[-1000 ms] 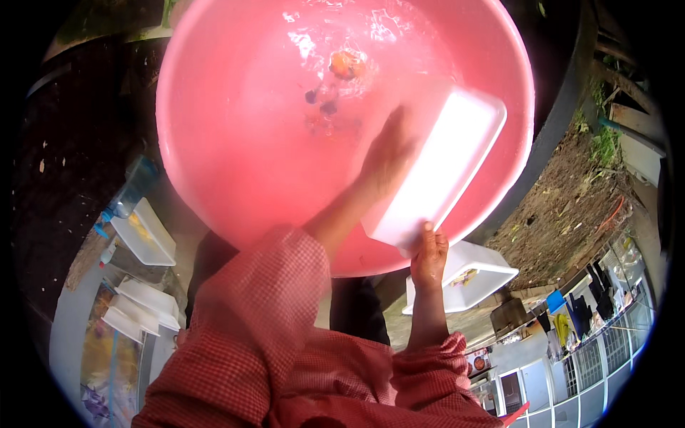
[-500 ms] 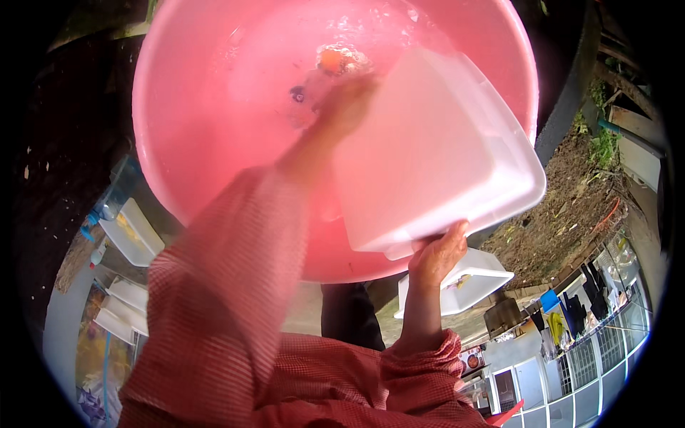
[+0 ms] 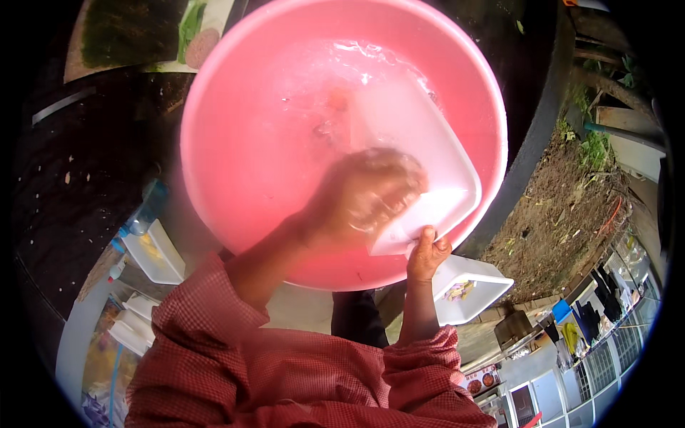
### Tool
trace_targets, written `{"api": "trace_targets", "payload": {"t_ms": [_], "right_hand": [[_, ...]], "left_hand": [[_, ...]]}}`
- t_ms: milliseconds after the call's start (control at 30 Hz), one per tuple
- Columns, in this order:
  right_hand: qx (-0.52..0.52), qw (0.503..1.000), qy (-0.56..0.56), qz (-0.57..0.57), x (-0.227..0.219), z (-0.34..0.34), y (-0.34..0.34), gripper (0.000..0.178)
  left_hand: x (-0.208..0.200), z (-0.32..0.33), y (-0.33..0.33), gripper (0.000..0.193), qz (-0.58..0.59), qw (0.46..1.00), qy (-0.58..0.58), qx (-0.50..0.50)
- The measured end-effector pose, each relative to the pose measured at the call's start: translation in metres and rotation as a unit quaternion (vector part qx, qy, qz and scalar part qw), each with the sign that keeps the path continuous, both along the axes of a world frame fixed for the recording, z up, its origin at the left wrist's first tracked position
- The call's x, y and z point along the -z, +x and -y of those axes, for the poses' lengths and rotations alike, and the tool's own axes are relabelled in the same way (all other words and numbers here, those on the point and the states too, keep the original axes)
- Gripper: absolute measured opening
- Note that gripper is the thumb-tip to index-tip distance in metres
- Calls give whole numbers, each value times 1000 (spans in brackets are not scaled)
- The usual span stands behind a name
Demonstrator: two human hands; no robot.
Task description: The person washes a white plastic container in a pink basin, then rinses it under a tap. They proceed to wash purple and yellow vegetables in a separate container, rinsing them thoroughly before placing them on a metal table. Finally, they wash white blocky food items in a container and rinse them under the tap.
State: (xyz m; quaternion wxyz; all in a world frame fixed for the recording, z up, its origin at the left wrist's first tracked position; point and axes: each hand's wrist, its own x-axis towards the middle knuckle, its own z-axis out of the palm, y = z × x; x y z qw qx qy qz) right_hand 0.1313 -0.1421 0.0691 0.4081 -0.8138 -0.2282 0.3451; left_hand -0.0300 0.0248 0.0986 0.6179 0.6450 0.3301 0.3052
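A large round pink basin [image 3: 221,143] with water in it stands before me. A white rectangular plastic tub [image 3: 407,118] is tilted inside it, its far end down in the water. My right hand [image 3: 428,255] grips the tub's near rim at the basin's near right edge, thumb on top. Over the tub's near left part is my left hand [image 3: 374,187], its fingers smeared by motion. Whether it holds anything does not show. An orange, blurred thing [image 3: 337,98] lies in the water, left of the tub.
Another white tub [image 3: 481,296] with small yellowish and purplish bits stands behind the basin's near right rim. At left are a white container [image 3: 160,253] with yellow contents and stacked white tubs [image 3: 132,324]. Bare soil [image 3: 549,228] lies to the right.
The tub has tipped further into the basin and its inside now shows. My left hand has come nearer from the water onto the tub. My right hand keeps its hold on the rim.
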Motion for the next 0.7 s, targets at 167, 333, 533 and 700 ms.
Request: {"api": "trace_targets", "payload": {"t_ms": [167,333,533,700], "right_hand": [[-96,994,41,9,-30,0,1,26],[-115,991,58,23,-18,18,7,28],[-89,995,-4,-37,-43,-3,-7,39],[-56,996,-11,-68,-38,33,7,40]], "left_hand": [[38,-31,-16,35,-166,986,-6,7],[8,-16,-17,55,-304,940,137,70],[20,-9,-19,47,-196,978,-2,74],[58,-32,-27,37,-142,989,32,-26]]}}
